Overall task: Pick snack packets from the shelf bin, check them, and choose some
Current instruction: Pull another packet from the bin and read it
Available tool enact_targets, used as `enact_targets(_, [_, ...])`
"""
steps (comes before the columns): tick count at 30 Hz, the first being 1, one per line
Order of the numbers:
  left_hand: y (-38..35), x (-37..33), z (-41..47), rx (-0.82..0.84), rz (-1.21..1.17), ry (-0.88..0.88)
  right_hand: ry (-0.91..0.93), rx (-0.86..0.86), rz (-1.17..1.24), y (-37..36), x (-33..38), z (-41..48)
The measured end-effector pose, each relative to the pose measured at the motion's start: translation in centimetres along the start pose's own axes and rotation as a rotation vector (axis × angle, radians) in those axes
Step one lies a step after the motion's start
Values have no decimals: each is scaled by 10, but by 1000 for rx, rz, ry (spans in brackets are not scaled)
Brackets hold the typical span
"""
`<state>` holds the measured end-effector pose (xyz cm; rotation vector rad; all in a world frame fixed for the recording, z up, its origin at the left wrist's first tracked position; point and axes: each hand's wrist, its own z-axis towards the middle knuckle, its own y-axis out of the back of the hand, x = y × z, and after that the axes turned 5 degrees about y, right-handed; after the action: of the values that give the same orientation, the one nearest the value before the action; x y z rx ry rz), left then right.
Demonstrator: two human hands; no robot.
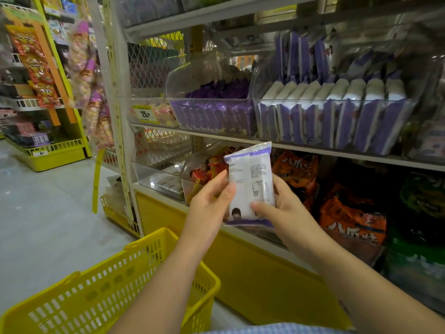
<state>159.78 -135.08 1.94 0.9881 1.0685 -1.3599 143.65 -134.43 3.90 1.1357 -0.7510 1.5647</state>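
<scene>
Holding a snack packet (250, 186) upright at frame centre, long axis vertical, left hand (212, 201) and right hand (286, 208) curl fingers around its sides.

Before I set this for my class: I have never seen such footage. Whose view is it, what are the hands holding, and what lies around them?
No machine here: a person wears a camera on the head, so the single picture looks forward and down at their own hands. The left hand and right hand together hold a white-and-purple snack packet, its printed side towards the camera. Similar packets stand in a clear bin on the shelf above. A yellow basket sits below, at the left.
</scene>
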Motion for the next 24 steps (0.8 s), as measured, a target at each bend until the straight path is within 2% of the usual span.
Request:
enact_targets(4, [-11,-15,-9,86,-20,-55,49,-189,112,3,17,-1])
enact_targets(7, [-29,-33,-13,19,-22,-177,130,-274,84,1,33,-1])
enact_targets(11, [-48,-67,-9,-140,159,-423,259,-217,-288,10,68,-2])
enact_targets(14, [-57,-98,4,-222,253,-545,311,-141,-600,33,109,2])
enact_targets(16, [-62,-120,17,-221,323,-591,338,-144,-822,55,136,7])
enact_targets(19, [-74,-149,38,-161,470,-635,357,-239,-1121,94,171,21])
enact_targets(24, [-106,-181,85,-49,745,-637,232,-232,-1495,152,217,59])
